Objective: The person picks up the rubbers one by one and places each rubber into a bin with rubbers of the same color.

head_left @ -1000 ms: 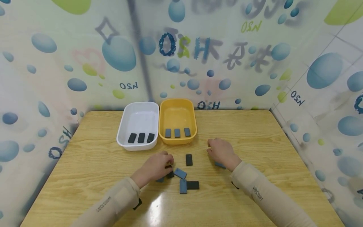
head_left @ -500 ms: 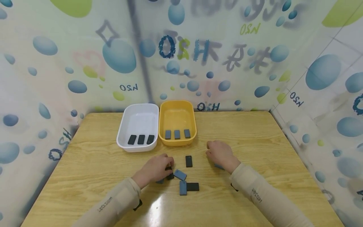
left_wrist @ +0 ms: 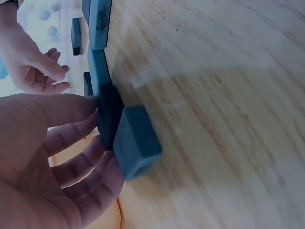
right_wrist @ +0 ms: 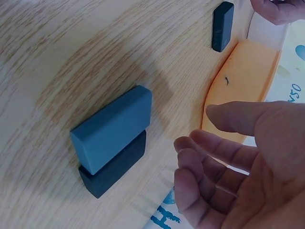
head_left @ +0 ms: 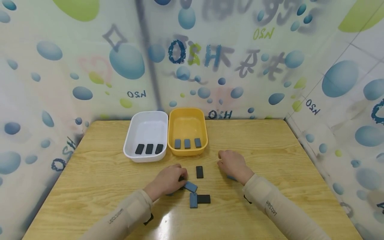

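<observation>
My left hand [head_left: 169, 180] pinches a small black rectangular block [left_wrist: 109, 112] between thumb and fingertips, low over the table. Against that block leans a blue-grey block [left_wrist: 136, 143], close to my fingers in the left wrist view. Just right of this hand lies another blue-grey block [head_left: 190, 186]. My right hand [head_left: 233, 164] hovers with loosely curled fingers and holds nothing. Near it in the right wrist view, a blue-grey block [right_wrist: 114, 126] sits alongside a black block [right_wrist: 119, 164]; in the head view my right hand and wrist mostly cover this pair.
At the back stand a white tub [head_left: 147, 128] with black blocks in a row and a yellow tub [head_left: 187, 125] with blue-grey ones. Between my hands lies a single black block [head_left: 199, 172]. Nearer, a blue-grey block [head_left: 193, 200] touches a black block [head_left: 204, 199].
My left hand has shifted slightly right and its fingers now cover more of the black block. The right hand has barely moved. The head view has tilted up a little.
</observation>
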A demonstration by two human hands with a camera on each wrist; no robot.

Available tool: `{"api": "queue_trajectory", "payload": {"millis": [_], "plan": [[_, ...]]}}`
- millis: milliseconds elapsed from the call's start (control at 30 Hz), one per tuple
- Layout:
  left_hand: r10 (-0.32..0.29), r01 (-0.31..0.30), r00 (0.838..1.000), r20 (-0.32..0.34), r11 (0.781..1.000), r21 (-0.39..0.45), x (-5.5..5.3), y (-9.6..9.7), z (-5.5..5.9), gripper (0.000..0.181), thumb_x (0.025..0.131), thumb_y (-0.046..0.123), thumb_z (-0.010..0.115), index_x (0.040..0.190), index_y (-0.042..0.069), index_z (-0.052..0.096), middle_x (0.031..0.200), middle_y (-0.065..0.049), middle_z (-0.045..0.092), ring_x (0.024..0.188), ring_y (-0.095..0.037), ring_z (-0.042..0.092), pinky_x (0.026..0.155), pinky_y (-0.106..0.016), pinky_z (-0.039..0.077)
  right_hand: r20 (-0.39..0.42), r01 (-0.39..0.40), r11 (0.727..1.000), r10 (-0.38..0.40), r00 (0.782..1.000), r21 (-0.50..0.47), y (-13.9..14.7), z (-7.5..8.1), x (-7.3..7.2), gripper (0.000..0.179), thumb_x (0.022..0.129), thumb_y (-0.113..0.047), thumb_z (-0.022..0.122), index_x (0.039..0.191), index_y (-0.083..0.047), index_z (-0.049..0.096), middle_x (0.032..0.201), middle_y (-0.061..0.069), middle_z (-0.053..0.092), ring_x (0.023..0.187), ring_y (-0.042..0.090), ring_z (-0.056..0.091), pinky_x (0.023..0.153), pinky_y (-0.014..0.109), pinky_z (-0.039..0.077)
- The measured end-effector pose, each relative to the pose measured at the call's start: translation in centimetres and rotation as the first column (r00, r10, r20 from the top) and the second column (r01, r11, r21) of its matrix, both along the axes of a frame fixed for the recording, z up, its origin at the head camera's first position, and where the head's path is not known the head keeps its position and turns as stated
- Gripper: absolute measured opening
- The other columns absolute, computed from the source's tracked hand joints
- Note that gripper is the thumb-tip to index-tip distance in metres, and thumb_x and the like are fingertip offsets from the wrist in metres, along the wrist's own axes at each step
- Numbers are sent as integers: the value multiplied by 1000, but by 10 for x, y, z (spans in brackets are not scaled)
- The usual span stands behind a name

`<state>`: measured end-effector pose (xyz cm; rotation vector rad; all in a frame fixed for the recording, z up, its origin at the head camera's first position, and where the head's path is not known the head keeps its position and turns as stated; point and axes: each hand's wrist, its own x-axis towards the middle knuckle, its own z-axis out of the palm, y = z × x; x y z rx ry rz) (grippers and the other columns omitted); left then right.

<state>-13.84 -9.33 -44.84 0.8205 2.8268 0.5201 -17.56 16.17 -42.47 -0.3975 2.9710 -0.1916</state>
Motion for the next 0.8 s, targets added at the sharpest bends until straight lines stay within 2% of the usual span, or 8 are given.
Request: {"api": "queue_trajectory", "payload": {"millis": [200,333,600,800], "plan": [[29,-28,999,-33,999,29,-2,5,-2,4,85,19,72,89,18,70,87,2,61,77,-13,58,71,-32,50,-2,-2,1000,2,1000,3,0,2,1,20,91,-21,67,105,-7,69,101,12,72,80,24,68,63,38,56],[47,-47,997,-56,999,18,-2,6,-5,5,83,18,72,87,18,69,86,3,60,77,-13,57,70,-32,50,-7,-8,1000,8,1000,-1,0,3,2,20,91,-20,67,105,-7,69,100,13,71,80,24,68,63,38,56],[84,-84,996,-8,996,0,-4,7,-7,9,80,15,71,88,18,69,87,1,59,78,-15,56,71,-34,50,-8,-12,1000,12,1000,-9,0,1,1,21,91,-21,67,106,-6,68,102,12,72,82,25,69,65,38,57],[94,-94,996,-4,996,-4,-5,9,-8,11,79,14,72,88,18,69,89,1,59,79,-15,55,72,-34,50,-23,-21,1000,20,1000,-22,1,0,0,20,90,-21,68,104,-6,69,100,13,72,81,25,68,66,39,57]]}}
